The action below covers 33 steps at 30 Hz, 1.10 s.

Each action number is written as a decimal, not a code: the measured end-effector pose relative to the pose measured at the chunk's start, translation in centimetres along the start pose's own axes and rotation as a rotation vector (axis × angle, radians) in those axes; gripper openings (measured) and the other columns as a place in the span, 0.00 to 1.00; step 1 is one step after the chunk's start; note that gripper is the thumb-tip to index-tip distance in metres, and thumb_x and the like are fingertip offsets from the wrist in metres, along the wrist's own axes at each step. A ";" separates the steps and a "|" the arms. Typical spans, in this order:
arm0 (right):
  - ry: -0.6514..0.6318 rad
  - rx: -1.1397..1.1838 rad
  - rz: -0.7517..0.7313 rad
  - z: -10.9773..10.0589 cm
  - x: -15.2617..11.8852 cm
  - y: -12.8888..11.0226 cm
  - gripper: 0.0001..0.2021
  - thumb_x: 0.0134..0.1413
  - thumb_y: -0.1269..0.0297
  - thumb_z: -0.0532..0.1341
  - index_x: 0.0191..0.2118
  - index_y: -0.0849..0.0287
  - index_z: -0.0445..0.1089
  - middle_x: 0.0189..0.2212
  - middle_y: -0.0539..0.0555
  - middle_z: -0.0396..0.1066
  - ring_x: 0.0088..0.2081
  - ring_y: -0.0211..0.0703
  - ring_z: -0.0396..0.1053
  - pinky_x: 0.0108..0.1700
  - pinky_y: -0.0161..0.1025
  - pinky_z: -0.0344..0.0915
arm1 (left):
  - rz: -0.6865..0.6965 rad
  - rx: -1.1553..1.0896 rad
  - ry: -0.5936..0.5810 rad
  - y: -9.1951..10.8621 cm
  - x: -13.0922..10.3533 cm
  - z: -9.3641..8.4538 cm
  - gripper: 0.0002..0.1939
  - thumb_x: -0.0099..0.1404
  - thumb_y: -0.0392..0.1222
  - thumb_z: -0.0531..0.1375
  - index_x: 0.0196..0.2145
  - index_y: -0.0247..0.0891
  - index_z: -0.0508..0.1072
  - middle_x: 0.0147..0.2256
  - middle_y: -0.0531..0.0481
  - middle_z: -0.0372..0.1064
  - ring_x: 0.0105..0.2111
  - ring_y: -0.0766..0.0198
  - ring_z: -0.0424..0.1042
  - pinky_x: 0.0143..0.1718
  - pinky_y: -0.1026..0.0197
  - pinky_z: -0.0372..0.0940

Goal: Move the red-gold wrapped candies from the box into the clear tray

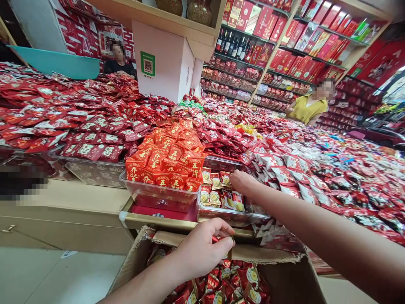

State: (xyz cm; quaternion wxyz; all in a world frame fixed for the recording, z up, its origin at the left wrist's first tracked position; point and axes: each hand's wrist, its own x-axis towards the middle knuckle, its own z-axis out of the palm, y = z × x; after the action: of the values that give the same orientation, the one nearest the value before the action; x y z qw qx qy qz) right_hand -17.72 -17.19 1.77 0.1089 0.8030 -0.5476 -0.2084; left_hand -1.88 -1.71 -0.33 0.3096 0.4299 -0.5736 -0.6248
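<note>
Gold-and-red packets [215, 181] in rows, clear tub [232, 215], red packets [248, 274] heaped in cardboard box [289, 280]

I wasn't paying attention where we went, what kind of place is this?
Probably a sweet shop: open bins of wrapped candies, shelved bottles, and a payment-style QR code.

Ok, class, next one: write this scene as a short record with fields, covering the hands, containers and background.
Left hand: over the carton, fingers curled around a red packet
Right hand: at the low tub, fingertips hidden
Carton: open, torn-edged, packets inside
Left of low tub: orange packets, heaped
Background: bottles, red boxes, person in yellow
</note>
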 end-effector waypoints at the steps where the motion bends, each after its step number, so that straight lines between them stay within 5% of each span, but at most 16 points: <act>1: -0.013 0.011 -0.017 -0.1 0.2 0.2 0.09 0.55 0.65 0.55 0.37 0.65 0.67 0.36 0.54 0.69 0.37 0.39 0.68 0.38 0.41 0.66 | 0.008 0.007 0.000 -0.1 0.0 0.0 0.09 0.56 0.40 0.55 0.35 0.36 0.68 0.33 0.49 0.70 0.29 0.65 0.67 0.27 0.65 0.62; 6: 0.026 0.073 -0.067 -2.6 -0.6 1.1 0.05 0.50 0.73 0.56 0.30 0.67 0.69 0.30 0.58 0.72 0.35 0.43 0.69 0.36 0.38 0.64 | 0.028 0.014 -0.001 -0.5 0.1 -0.3 0.12 0.54 0.33 0.53 0.38 0.36 0.68 0.35 0.49 0.70 0.27 0.67 0.65 0.28 0.65 0.61; 10: 0.189 0.164 -0.057 -5.4 -5.6 0.6 0.09 0.52 0.72 0.51 0.34 0.64 0.69 0.32 0.59 0.71 0.35 0.45 0.69 0.34 0.38 0.62 | 0.025 -0.146 -0.031 0.1 0.0 -0.6 0.18 0.52 0.29 0.53 0.42 0.38 0.65 0.40 0.48 0.68 0.34 0.63 0.68 0.33 0.63 0.61; 15: 0.477 0.724 -0.110 -2.5 -13.8 -2.8 0.07 0.53 0.63 0.54 0.34 0.58 0.66 0.27 0.52 0.68 0.27 0.39 0.66 0.28 0.35 0.62 | 0.185 -0.171 0.002 1.4 -0.5 -0.5 0.19 0.57 0.32 0.55 0.47 0.41 0.58 0.44 0.47 0.62 0.44 0.60 0.63 0.42 0.60 0.58; 21: 0.335 1.402 -0.139 2.7 -16.1 -5.9 0.08 0.53 0.60 0.55 0.33 0.58 0.66 0.29 0.52 0.68 0.33 0.41 0.66 0.35 0.36 0.65 | 0.208 -0.262 -0.057 1.4 -0.8 0.2 0.23 0.58 0.33 0.55 0.50 0.44 0.53 0.48 0.47 0.55 0.49 0.60 0.58 0.46 0.59 0.57; 25: 0.341 1.737 -0.113 3.1 -15.7 -5.7 0.08 0.49 0.59 0.59 0.30 0.59 0.69 0.35 0.54 0.69 0.39 0.43 0.66 0.41 0.39 0.65 | 0.096 -0.402 -0.109 1.0 -0.3 0.5 0.20 0.57 0.37 0.59 0.48 0.43 0.62 0.54 0.47 0.52 0.51 0.56 0.58 0.45 0.58 0.59; 29: 0.163 2.072 -0.065 3.1 -15.6 -5.5 0.11 0.48 0.57 0.59 0.27 0.60 0.69 0.29 0.52 0.70 0.32 0.42 0.68 0.37 0.41 0.67 | -0.018 -0.596 -0.139 0.4 0.5 0.9 0.16 0.61 0.44 0.55 0.47 0.41 0.64 0.48 0.45 0.63 0.48 0.57 0.62 0.43 0.55 0.62; 33: 0.093 2.132 -0.030 3.7 -15.7 -5.8 0.11 0.49 0.57 0.58 0.26 0.61 0.65 0.26 0.52 0.69 0.29 0.40 0.68 0.37 0.40 0.66 | -0.006 -0.513 -0.084 0.2 0.6 1.2 0.17 0.62 0.43 0.54 0.49 0.40 0.60 0.43 0.46 0.67 0.37 0.62 0.68 0.32 0.61 0.66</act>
State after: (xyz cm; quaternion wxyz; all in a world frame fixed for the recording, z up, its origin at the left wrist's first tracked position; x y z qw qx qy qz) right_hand -19.49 -0.33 -0.50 -0.6315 0.4977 -0.4326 0.4078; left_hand -3.25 -1.70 -0.25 0.3826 0.3125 -0.4075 -0.7680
